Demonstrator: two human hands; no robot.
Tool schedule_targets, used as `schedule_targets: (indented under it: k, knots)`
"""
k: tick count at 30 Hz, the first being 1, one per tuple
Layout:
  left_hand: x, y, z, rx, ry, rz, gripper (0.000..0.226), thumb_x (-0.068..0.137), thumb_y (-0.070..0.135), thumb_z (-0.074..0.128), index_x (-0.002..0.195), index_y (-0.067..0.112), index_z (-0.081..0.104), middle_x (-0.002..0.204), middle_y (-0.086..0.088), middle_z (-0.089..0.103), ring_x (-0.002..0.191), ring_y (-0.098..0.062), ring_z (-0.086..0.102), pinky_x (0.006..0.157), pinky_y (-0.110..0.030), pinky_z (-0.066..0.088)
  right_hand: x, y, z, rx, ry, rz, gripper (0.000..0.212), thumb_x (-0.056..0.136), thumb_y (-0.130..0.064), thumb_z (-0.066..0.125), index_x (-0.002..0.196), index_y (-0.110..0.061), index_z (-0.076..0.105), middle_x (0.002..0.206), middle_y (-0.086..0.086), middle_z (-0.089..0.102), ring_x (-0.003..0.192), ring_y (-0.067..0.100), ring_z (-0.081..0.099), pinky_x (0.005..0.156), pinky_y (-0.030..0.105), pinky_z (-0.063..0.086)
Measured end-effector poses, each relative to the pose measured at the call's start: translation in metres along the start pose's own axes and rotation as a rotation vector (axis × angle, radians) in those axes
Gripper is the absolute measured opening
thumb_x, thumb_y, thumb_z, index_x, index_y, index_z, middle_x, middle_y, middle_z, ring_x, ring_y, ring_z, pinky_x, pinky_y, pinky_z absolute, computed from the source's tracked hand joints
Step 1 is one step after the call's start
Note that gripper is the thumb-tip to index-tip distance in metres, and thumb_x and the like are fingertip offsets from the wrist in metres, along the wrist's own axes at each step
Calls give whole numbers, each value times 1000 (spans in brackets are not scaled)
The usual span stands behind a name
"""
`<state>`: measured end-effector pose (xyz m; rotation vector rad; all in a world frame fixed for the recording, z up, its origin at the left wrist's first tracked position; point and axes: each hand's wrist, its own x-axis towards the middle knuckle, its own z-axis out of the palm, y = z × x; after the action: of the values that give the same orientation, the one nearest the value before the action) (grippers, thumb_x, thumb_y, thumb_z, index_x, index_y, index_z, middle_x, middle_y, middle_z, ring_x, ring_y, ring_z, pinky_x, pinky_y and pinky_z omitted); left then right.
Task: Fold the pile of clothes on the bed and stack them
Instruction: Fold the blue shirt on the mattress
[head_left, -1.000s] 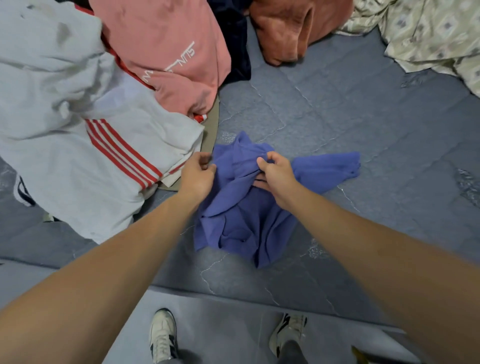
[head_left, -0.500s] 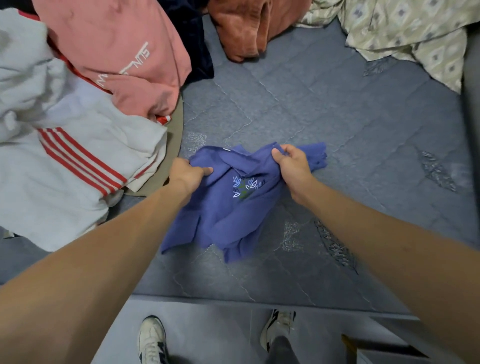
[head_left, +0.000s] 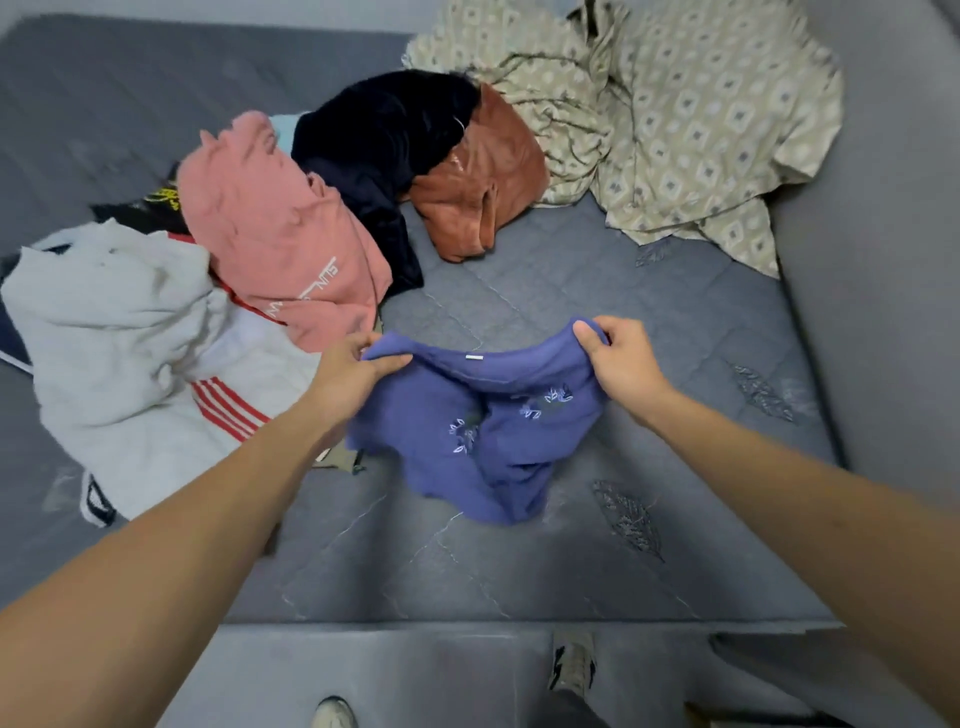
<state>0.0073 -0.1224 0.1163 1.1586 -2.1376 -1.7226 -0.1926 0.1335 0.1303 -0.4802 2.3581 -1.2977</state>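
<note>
A purple shirt with small pale leaf embroidery hangs above the grey mattress, held up by its top edge. My left hand grips the shirt's left shoulder and my right hand pinches its right shoulder. The collar with a white label faces me and the lower part sags, crumpled, toward the bed. The pile lies to the left and behind: a white garment with red stripes, a pink top, a dark navy garment and a rust-brown one.
A cream patterned sheet is bunched at the back right against the grey padded bed side. The near edge of the bed runs across the bottom, with my shoes on the floor below it.
Both hands have lifted the purple shirt off the mattress and moved apart, spreading it by the shoulders. My view has tilted up, bringing more of the pile and the sheet into sight.
</note>
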Motion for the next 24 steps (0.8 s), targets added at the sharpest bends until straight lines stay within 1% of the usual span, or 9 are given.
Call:
schedule_targets:
  k: [2,5,8,10,12,15,20,23,24]
  knots:
    - [-16,42,-16,30,-33,58,16,88,9,80,81,15,67,65,18,62,65,5,55,63,-10,43,-15,-35,-26,-41,10,-16,39,105,-18,57,73,0,45,74,7,34,71,17,30,60,35,22]
    - [-41,104,-46,65,-125,115,11,89,20,83,90,17,72,78,12,69,72,0,61,68,-15,47,-37,-88,-67,-137,1,-84,38,103,-16,59,69,-6,43,68,4,37,64,13,31,56,30,26]
    - [-69,165,-83,163,-173,172,29,90,34,82,101,9,73,91,-3,68,80,-14,62,73,-31,48,-57,-142,-107,-235,-28,-158,41,96,-7,62,65,-20,39,64,-5,39,64,11,36,58,25,29]
    - [-90,203,-108,192,-173,265,30,92,30,79,103,3,74,85,3,68,79,-9,61,70,-24,48,-74,-175,-131,-284,-42,-196,39,94,-3,61,64,-20,42,64,-3,40,67,14,39,60,29,29]
    - [-112,237,-131,221,-144,368,19,94,24,77,100,6,78,75,21,67,72,5,59,66,-14,48,-93,-207,-151,-304,-33,-237,29,94,-2,61,68,-9,50,67,2,43,69,15,40,61,31,29]
    - [-141,271,-161,197,-79,444,10,94,20,77,89,11,77,73,11,66,72,-7,57,66,-25,45,-123,-257,-176,-334,8,-325,22,95,-2,60,74,1,56,69,6,47,68,15,41,60,28,30]
    - [-178,319,-197,150,30,582,9,95,9,73,86,7,74,80,-1,63,78,-14,51,69,-26,42,-169,-340,-211,-402,132,-479,48,97,1,58,60,-23,39,62,2,42,64,19,38,60,32,26]
    - [-200,343,-222,86,89,624,8,98,8,69,95,11,76,91,-5,67,83,-15,56,77,-30,45,-191,-379,-226,-395,230,-511,34,102,-4,56,68,-9,53,63,7,52,66,24,46,64,26,38]
    - [-204,349,-228,83,92,640,10,100,8,67,96,10,76,90,-5,68,83,-14,57,76,-28,47,-195,-387,-229,-383,249,-510,28,104,-7,54,76,-1,57,70,14,58,72,29,51,71,33,41]
